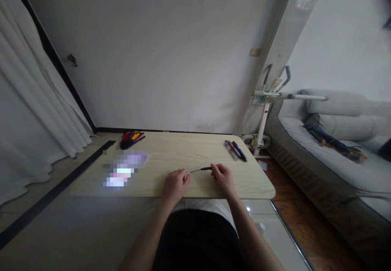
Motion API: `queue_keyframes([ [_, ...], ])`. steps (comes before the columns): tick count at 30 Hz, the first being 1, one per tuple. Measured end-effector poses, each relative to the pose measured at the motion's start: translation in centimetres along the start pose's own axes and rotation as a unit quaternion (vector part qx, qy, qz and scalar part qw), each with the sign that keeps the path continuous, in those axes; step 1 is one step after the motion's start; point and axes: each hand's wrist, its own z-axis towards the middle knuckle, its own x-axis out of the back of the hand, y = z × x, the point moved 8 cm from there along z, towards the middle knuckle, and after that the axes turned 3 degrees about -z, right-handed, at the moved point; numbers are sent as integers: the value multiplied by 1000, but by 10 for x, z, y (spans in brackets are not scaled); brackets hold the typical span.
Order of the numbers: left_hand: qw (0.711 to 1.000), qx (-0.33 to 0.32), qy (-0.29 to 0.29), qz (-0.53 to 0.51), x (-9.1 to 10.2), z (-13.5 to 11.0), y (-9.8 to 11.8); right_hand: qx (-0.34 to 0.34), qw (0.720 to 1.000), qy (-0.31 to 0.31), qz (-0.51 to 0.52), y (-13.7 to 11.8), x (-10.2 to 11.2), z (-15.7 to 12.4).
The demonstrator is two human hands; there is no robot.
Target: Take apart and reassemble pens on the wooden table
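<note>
My left hand (pixel 175 184) and my right hand (pixel 222 177) rest on the front of a light wooden table (pixel 183 153). Between them they hold a thin dark pen (pixel 202 169), stretched level just above the tabletop. Left fingers pinch its thin left end; right fingers are closed on the thicker black end. A bundle of red, yellow and blue pens (pixel 131 139) lies at the far left corner. A small group of dark and red pens (pixel 235 150) lies at the far right.
A blurred-out sheet or card (pixel 125 168) lies on the left of the table. White curtains (pixel 33 112) hang at the left. A white exercise machine (pixel 265 116) and a grey sofa (pixel 332 140) stand to the right. A plain wall is behind.
</note>
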Motion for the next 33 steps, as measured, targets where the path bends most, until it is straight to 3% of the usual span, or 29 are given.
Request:
queue_keyframes([
  [18,1000,-7,6,-18,0,0,2,17,998,-34,-47,-2,-6,0],
  [33,1000,-13,-1,-21,1,0,4,34,995,-92,-28,0,-18,-2],
])
